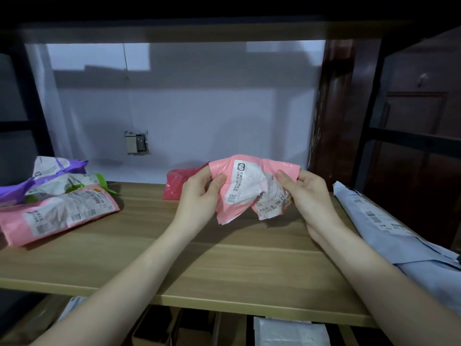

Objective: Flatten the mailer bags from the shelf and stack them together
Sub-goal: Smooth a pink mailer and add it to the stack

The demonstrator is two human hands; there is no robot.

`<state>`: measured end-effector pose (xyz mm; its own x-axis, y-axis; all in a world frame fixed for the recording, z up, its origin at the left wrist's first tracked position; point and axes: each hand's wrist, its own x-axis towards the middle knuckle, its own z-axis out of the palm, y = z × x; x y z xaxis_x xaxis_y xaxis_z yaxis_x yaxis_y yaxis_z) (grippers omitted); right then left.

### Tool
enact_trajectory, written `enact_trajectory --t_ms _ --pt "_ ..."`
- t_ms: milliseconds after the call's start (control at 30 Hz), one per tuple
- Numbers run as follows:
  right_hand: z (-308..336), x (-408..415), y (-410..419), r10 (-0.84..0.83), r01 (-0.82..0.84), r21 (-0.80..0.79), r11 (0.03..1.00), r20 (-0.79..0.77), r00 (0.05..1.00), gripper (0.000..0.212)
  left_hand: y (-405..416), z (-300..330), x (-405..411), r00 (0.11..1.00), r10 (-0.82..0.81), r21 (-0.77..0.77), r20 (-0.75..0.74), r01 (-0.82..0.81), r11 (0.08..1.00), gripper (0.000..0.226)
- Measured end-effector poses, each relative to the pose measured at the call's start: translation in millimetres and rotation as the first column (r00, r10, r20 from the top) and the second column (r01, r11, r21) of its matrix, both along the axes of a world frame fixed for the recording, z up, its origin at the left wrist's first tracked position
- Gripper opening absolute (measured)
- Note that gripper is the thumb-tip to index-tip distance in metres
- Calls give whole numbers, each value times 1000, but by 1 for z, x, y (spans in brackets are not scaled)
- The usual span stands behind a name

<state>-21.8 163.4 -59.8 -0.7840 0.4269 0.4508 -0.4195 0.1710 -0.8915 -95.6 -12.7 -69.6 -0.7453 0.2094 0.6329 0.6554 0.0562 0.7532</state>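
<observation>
While both arms are stretched out over the wooden shelf [154,248], a crumpled pink mailer bag [252,186] is held up above the board, right in the middle of the view. Its left edge is pinched by the left hand [202,193], thumb on the front face, fingers tucked behind; its right edge is gripped the same way by the right hand [305,193]. The bag is creased and bunched, and its white shipping label [243,182] is wrinkled and turned toward the camera. Just behind the left hand, a red mailer bag [174,183] is seen lying at the back of the shelf. Over on the left end, a pile is spotted: a pink mailer [57,216] in front, a green-edged one [74,183] behind it, and a purple one [47,171] at the rear, all overlapping. Along the right end, a long grey mailer [389,236] is laid. A wall socket [136,143] is visible on the pale wall behind
</observation>
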Motion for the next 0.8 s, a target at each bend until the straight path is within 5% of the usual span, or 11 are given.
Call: enact_trajectory --t_ms 300,500,667,800 --pt "4 1 8 -341 367 316 875 -136 930 23 -2 2 2 967 205 -142 -149 -226 964 14" --pt "-4 0 17 -421 210 577 789 259 869 32 -13 -7 -14 984 174 -499 35 -133 856 37" --pt "-12 3 17 -504 62 731 680 405 763 48 -20 -10 -16 966 244 -637 -83 -240 732 38" --pt "-13 4 11 -547 243 780 576 147 824 41 -14 -7 -8 929 240 -463 -282 -350 814 26"
